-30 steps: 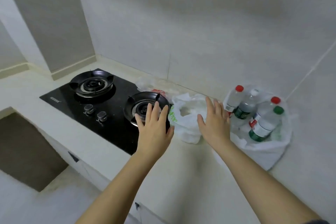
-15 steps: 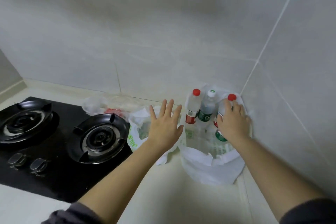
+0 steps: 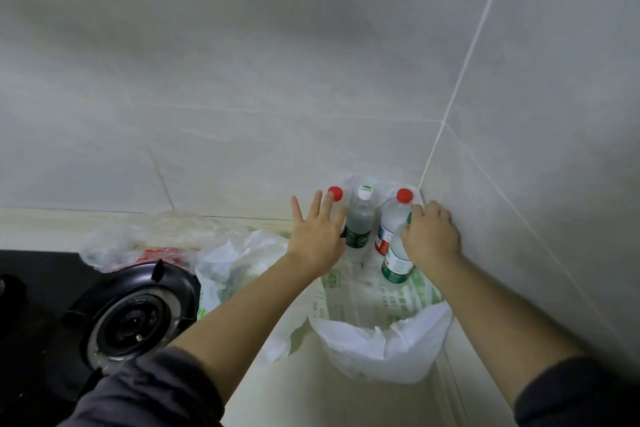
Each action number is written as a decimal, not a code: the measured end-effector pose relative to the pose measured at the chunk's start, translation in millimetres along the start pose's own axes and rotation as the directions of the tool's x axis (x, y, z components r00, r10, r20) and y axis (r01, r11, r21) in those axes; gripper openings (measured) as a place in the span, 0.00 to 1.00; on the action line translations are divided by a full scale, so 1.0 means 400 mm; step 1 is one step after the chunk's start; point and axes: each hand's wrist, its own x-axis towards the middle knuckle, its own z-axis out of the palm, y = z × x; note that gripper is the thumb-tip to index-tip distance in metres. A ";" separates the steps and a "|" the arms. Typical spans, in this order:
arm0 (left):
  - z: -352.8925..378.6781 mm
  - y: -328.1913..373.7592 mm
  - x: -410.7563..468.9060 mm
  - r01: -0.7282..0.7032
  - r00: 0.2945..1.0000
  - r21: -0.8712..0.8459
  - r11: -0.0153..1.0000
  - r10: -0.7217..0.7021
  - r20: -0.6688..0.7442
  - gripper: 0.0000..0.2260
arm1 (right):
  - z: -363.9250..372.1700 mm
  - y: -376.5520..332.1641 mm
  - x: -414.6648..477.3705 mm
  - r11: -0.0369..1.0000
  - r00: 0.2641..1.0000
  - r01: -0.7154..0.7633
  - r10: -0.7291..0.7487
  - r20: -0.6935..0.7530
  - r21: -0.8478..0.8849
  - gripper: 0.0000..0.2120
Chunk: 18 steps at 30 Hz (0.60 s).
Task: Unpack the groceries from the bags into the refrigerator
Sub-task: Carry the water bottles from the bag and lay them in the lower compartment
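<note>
Standing in the tiled counter corner (image 3: 346, 402), the white green-printed plastic bag (image 3: 381, 347) holds clear plastic water bottles (image 3: 360, 218) upright, caps up. The right hand (image 3: 431, 236) curls over the green-labelled front bottle (image 3: 396, 263), seemingly gripping its top; the left hand (image 3: 317, 236) spreads open, fingers straight.

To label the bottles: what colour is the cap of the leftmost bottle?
Red. The cap shows best in the head view.
</note>
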 end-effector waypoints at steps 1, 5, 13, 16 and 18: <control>0.003 -0.001 0.008 -0.009 1.000 0.021 1.000 0.009 0.007 0.29 | -0.004 -0.005 0.005 1.000 1.000 -0.010 0.011 0.016 -0.027 0.17; 0.015 -0.009 0.038 -0.022 0.999 0.083 0.996 0.019 0.035 0.29 | -0.015 -0.019 0.033 0.980 0.999 0.027 -0.023 0.024 -0.197 0.16; 0.015 -0.022 0.122 -0.031 0.999 0.163 0.986 0.027 0.025 0.24 | 0.013 -0.027 0.037 0.999 0.984 0.033 -0.025 0.179 -0.043 0.15; 0.016 -0.017 0.167 -0.047 0.999 0.202 0.978 0.045 0.016 0.24 | 0.007 0.003 0.040 0.998 0.983 0.042 -0.034 0.183 -0.041 0.07; 0.014 -0.016 0.194 -0.053 0.998 0.229 0.972 0.055 -0.001 0.25 | 0.010 0.011 0.038 0.998 0.985 0.052 -0.046 0.165 -0.030 0.09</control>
